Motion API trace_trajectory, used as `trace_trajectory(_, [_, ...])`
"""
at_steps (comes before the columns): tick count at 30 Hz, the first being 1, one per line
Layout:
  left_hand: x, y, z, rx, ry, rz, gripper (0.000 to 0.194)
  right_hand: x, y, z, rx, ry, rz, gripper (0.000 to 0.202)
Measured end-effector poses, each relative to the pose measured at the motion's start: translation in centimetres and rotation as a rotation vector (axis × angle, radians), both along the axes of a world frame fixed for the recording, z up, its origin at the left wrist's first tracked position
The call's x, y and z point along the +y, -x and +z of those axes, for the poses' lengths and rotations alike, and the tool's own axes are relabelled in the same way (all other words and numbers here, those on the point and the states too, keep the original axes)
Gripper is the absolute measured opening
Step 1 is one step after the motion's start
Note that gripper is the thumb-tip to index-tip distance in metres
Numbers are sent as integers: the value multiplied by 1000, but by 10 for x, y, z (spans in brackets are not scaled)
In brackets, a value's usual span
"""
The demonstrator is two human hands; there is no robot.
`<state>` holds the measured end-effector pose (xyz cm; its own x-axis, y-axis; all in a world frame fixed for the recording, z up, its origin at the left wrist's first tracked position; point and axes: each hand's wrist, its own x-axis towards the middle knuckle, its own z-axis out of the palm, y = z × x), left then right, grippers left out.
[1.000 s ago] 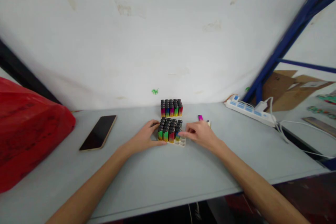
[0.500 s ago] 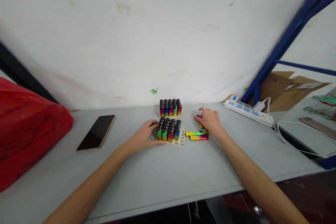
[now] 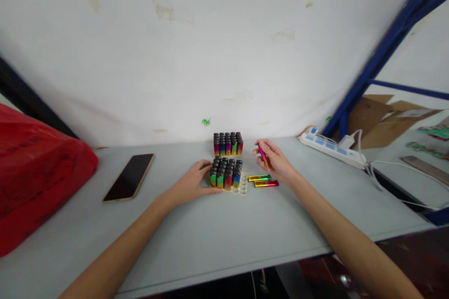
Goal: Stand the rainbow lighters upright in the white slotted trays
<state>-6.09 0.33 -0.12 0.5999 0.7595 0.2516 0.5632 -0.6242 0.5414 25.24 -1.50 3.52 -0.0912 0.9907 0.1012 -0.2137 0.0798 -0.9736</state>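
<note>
A pale plastic tray (image 3: 242, 187) stands in the middle of the table, with several black-topped, colourful lighters (image 3: 224, 175) upright in it. Its right-hand column shows bare holes. My left hand (image 3: 194, 180) grips the left side of this tray, thumb at the front corner and fingers toward the back. Raised just above the table, my right hand (image 3: 275, 161) pinches a pink and gold lighter (image 3: 263, 155) between thumb and fingers. Below that hand lie a yellow-green lighter (image 3: 259, 178) and a red-yellow lighter (image 3: 266, 183), flat beside the tray.
A second block of upright lighters (image 3: 228, 144) stands behind, near the wall. On the left are a phone (image 3: 129, 177) and a red plastic bag (image 3: 42, 173). A white power strip (image 3: 331, 147) with cables lies at the right, before a blue frame (image 3: 372, 65) and cardboard box (image 3: 386, 119).
My right hand has lifted the pink and gold lighter off the table and turned so it shows, moving slightly left. My left hand and the tray have stayed in place.
</note>
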Motion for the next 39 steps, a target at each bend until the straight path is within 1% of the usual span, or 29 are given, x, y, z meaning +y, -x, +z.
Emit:
trace_trajectory(2, [0, 0, 0, -1, -2, 2, 76, -6, 3, 3, -56, -17, 105, 48])
trace_trajectory(4, [0, 0, -1, -3, -7, 3, 76, -11, 4, 4, -168, -65, 142, 43])
trace_trajectory(6, [0, 0, -2, -12, -16, -2, 75, -16, 6, 4, -341, -170, 79, 38])
trace_trajectory(9, [1, 0, -3, -16, -27, -12, 74, -23, 12, 4, -693, -389, -100, 33])
trace_trajectory(11, [1, 0, -2, -11, -28, -12, 73, -27, 17, 4, -873, -505, -196, 37])
trace_trajectory(12, [1, 0, -2, -6, -27, -11, 74, -29, 20, 3, -921, -545, -235, 42])
trace_trajectory(14, [1, 0, -1, 9, -23, -11, 74, -33, 24, 2, -953, -599, -307, 45])
trace_trajectory(16, [1, 0, -1, 22, -17, -14, 75, -34, 28, 1, -943, -621, -363, 42])
trace_trajectory(21, [1, 1, -2, 7, -18, -14, 75, -35, 34, -3, -920, -575, -405, 34])
trace_trajectory(24, [1, 1, -1, -1, -27, -21, 74, -35, 37, -6, -928, -557, -378, 33])
trace_trajectory(27, [1, 1, 0, 9, -30, -25, 73, -36, 38, -7, -939, -577, -348, 35])
trace_trajectory(30, [1, 1, 0, 10, -29, -24, 72, -36, 36, -5, -965, -614, -309, 36])
trace_trajectory(32, [1, 0, 0, 8, -25, -23, 72, -37, 33, -1, -972, -637, -271, 32])
trace_trajectory(35, [1, 0, -1, 0, -20, -23, 72, -38, 27, 7, -973, -719, -193, 26])
trace_trajectory(37, [1, 0, -1, -11, -19, -23, 72, -40, 24, 13, -990, -806, -125, 25])
trace_trajectory(39, [0, 0, -1, -18, -15, -22, 73, -43, 23, 17, -1038, -878, -86, 28])
